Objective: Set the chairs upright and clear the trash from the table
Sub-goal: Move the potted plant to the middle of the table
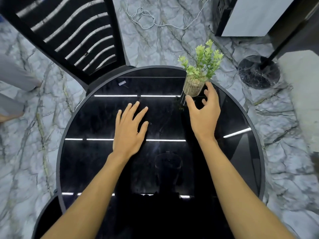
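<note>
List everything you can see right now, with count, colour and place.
table: one, glossy black, centre
chair: one, black slatted, table's far left
plant: one, green, in clear glass, table's far right edge
sticker: one, white, tabletop far side
cable: one, white, floor beyond table
stand base: one, black, floor right
left hand: one, bare, flat over tabletop centre
right hand: one, bare, open beside plant's glass

A round table point(58, 152) with a glossy black top and a dark rim mirrors strips of ceiling light. Near its far right edge stands a small clear glass pot point(193, 87) of pebbles holding a leafy green plant. A small white sticker point(122, 83) lies near the far edge.
</note>
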